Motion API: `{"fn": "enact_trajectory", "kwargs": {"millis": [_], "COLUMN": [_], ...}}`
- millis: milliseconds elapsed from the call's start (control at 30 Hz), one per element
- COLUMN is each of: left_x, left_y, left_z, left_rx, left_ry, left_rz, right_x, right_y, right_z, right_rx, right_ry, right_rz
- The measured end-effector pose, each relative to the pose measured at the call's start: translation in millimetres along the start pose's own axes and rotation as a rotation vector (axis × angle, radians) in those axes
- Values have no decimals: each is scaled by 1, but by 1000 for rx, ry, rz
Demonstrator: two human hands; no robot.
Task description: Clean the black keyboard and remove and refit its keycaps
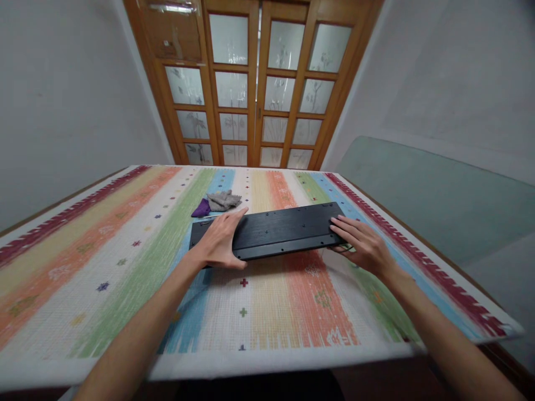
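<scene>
A black keyboard is turned underside up, showing its flat back with small screw holes and dark feet; its keys are hidden. It is tilted slightly, its right end farther from me. My left hand grips the left part, thumb at the near edge and fingers across the back. At the right end, my right hand has its fingers on the back and the thumb below. A thin dark cable shows by the right hand. Whether the keyboard touches the table all along, I cannot tell.
Behind the keyboard's left half lie a crumpled grey cloth and a purple cloth. The table wears a striped tablecloth, its near edge close to me. Wooden glass-paned doors stand beyond; a pale green panel leans at right.
</scene>
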State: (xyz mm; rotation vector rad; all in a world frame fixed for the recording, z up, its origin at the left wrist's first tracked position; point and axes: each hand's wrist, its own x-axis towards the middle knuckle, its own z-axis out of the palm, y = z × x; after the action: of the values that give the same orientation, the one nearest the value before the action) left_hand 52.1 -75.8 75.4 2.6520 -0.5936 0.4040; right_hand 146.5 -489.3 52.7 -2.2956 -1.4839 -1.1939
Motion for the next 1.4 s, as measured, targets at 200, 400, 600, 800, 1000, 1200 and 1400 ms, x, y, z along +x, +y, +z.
{"fn": "enact_trajectory", "kwargs": {"millis": [200,400,600,800,1000,1200,1400], "left_x": [-1,-2,0,3,6,3,-1], "left_y": [2,0,-2,-3,-4,1,-2], "left_z": [-6,-11,-15,-23,-30,-35,-36], "left_rx": [-39,-104,-140,-161,-154,-170,-164], "left_ry": [-29,-67,-143,-298,-363,-402,-347], "left_rz": [-37,-69,-98,-123,-125,-151,-112], "right_x": [2,16,23,21,21,17,21], "right_y": [-2,-5,-9,-11,-14,-19,-18], "right_z": [-1,-8,-4,7,10,8,8], "right_rx": [61,188,282,371,400,453,480], "right_ry": [154,281,365,443,473,439,442], "right_rz": [84,171,229,268,311,381,366]}}
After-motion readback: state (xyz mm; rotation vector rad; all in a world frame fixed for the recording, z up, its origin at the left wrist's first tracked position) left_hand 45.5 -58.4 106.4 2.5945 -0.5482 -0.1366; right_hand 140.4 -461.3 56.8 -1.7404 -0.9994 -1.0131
